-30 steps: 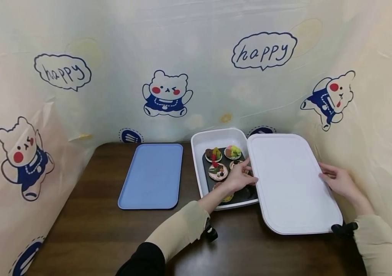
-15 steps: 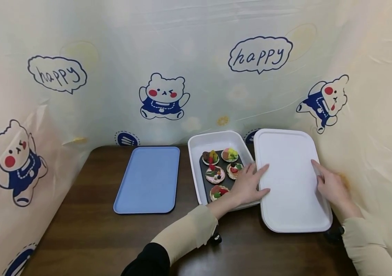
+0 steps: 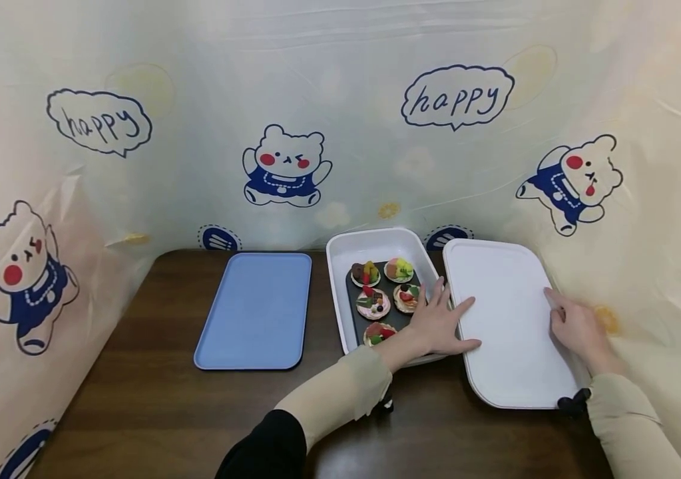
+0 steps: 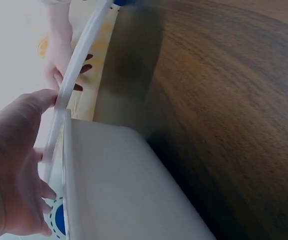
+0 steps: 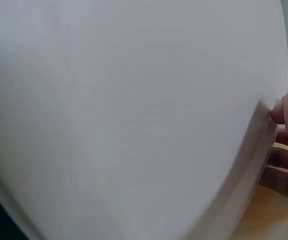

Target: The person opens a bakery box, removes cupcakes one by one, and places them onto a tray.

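Observation:
A white plastic lid is off to the right of a deep white box, level side up and raised over the table. My right hand pinches the lid's right edge; in the right wrist view the thumb is on top and the fingers lie beneath. My left hand is spread over the box's right rim, its thumb touching the lid's left edge. Inside the box, several fruit tarts sit on a dark grey tray; the left hand and forearm hide part of it.
A flat blue tray lies on the brown wooden table, left of the box. A patterned cloth with cartoon bears hangs behind and along both sides, close to the right arm.
My left fingers have let go of the lid's left edge and spread out over the box's right rim. The lid has shifted slightly right, and my right hand has changed its hold on the edge.

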Demonstrator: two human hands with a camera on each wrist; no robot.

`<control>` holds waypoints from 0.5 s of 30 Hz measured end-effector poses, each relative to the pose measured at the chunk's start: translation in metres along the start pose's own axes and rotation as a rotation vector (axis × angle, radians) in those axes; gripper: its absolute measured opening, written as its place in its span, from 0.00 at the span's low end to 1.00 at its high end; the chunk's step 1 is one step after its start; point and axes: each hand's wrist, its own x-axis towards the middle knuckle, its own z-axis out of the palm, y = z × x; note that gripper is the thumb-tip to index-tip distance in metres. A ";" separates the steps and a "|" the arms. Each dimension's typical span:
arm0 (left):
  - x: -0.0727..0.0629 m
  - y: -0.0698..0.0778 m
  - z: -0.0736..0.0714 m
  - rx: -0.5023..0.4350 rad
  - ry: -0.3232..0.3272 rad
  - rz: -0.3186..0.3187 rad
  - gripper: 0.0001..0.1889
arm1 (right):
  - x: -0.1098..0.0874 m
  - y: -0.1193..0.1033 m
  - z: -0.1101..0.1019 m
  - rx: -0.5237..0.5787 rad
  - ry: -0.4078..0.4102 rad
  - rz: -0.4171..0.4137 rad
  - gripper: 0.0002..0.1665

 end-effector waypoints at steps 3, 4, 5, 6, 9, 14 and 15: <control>0.004 0.001 0.001 0.018 -0.032 -0.016 0.48 | 0.000 0.003 0.008 0.000 0.013 -0.010 0.28; 0.005 0.002 0.001 0.028 -0.038 -0.018 0.48 | -0.001 0.004 0.009 -0.008 0.020 -0.016 0.28; 0.007 0.003 0.001 0.043 -0.043 -0.018 0.48 | -0.001 0.005 0.010 -0.018 0.026 -0.022 0.27; 0.009 0.004 0.001 0.057 -0.049 -0.020 0.48 | -0.001 0.007 0.012 -0.030 0.028 -0.027 0.27; 0.014 0.006 0.001 0.089 -0.068 -0.033 0.48 | 0.000 0.007 0.017 -0.038 0.027 -0.013 0.26; 0.024 0.006 0.002 0.076 -0.111 -0.064 0.48 | 0.002 0.007 0.027 0.040 -0.024 0.124 0.28; 0.025 0.006 0.001 0.072 -0.115 -0.069 0.49 | 0.002 0.007 0.028 0.059 -0.038 0.156 0.29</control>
